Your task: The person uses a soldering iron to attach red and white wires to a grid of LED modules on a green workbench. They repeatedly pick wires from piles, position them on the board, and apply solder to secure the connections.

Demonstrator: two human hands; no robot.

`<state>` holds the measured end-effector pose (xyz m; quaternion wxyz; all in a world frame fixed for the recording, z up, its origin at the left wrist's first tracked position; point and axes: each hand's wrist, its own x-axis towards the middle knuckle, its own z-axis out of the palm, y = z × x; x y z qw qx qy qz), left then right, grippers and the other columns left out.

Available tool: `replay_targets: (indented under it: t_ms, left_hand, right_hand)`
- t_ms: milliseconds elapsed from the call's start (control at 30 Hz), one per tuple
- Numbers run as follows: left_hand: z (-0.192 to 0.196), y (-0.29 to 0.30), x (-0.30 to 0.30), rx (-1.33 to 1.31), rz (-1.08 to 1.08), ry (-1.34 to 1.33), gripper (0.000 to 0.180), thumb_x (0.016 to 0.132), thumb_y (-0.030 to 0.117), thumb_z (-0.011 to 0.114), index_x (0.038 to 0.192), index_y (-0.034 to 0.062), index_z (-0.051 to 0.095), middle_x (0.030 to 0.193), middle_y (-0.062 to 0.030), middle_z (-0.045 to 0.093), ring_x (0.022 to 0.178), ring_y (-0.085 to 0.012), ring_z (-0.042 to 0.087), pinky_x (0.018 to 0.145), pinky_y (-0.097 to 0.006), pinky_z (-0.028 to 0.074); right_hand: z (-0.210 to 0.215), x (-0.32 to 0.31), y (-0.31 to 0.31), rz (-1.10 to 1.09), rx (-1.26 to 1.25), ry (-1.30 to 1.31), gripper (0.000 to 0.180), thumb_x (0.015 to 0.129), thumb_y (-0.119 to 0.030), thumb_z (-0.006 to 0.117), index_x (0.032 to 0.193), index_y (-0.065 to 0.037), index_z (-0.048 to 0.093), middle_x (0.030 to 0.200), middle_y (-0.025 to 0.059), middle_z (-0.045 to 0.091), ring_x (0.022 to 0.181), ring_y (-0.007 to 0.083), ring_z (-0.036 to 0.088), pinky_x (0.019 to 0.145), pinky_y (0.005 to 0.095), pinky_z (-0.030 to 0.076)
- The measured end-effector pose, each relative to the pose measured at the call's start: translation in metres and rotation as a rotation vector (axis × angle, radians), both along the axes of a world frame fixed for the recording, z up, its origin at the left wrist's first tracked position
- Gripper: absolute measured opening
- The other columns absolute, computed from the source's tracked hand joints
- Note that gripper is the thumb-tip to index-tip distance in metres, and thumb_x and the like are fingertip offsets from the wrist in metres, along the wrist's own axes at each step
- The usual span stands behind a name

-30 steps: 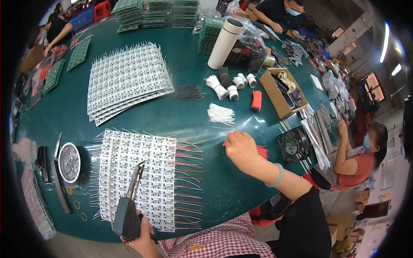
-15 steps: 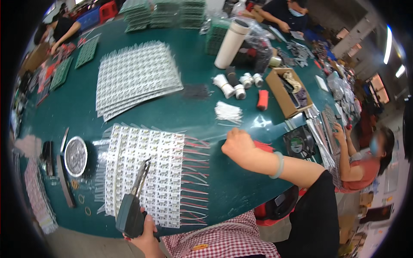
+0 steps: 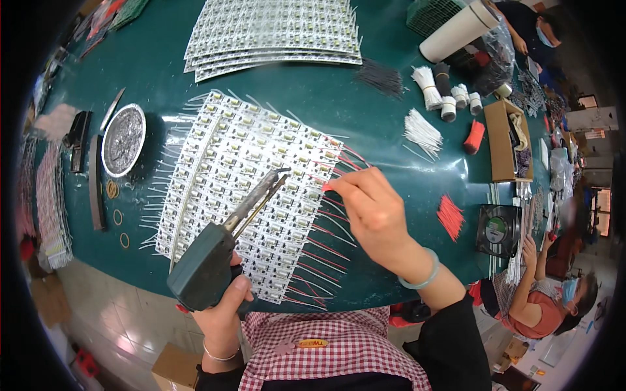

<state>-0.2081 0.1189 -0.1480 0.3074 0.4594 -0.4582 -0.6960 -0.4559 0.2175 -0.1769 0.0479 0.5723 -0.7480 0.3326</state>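
— Where's our red wire (image 3: 332,189)?
— Pinched in our right hand (image 3: 375,212), fingertips closed on its end, over the LED panel (image 3: 248,195) at about three o'clock.
— And the iron?
— Our left hand (image 3: 222,306) is wrapped tight round the soldering gun (image 3: 218,251); its barrel runs toward two o'clock, tip just left of the wire.

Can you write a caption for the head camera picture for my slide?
Left hand grips a soldering gun over white circuit strips; right hand pinches a red wire.
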Motion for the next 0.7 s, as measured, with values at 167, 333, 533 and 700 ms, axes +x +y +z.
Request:
replay_targets:
  t_ms: [167,333,533,700]
  left_hand:
    - [-0.025,0.008,0.007,-0.214,-0.050,-0.151,0.050,0.077,-0.006,0.071,0.125,-0.0067,0.060,0.108,-0.0154,0.066,0.075,-0.0166,0.062,0.059,-0.027,0.051]
    - [-0.027,0.008,0.012,-0.193,-0.117,-0.216,0.051,0.077,-0.007,0.072,0.126,-0.0046,0.060,0.110,-0.0142,0.069,0.069,-0.0113,0.060,0.055,-0.023,0.047]
    - [-0.032,0.008,0.018,-0.254,-0.194,-0.282,0.050,0.079,-0.007,0.073,0.127,-0.0028,0.061,0.112,-0.0123,0.070,0.065,-0.0084,0.058,0.053,-0.021,0.044]
    - [-0.027,0.005,0.018,-0.240,-0.245,-0.313,0.048,0.081,-0.003,0.076,0.127,-0.0030,0.062,0.112,-0.0111,0.070,0.073,-0.0108,0.063,0.062,-0.023,0.050]
  right_hand:
    - [-0.030,0.012,-0.012,-0.002,-0.042,0.030,0.028,0.071,0.004,0.067,0.099,0.000,0.070,0.093,0.0073,0.065,0.081,0.0239,0.062,0.066,0.0329,0.053]
    - [-0.040,0.017,-0.014,0.000,-0.032,0.063,0.029,0.071,0.002,0.068,0.100,0.001,0.070,0.094,0.0079,0.066,0.080,0.0230,0.061,0.063,0.0313,0.052]
    - [-0.039,0.018,-0.011,0.003,0.013,0.069,0.031,0.072,0.001,0.069,0.103,0.002,0.069,0.093,0.0078,0.064,0.078,0.0229,0.060,0.062,0.0318,0.051]
    - [-0.038,0.019,-0.010,-0.004,0.028,0.071,0.031,0.072,0.002,0.069,0.102,0.001,0.068,0.092,0.0074,0.063,0.077,0.0222,0.059,0.061,0.0307,0.050]
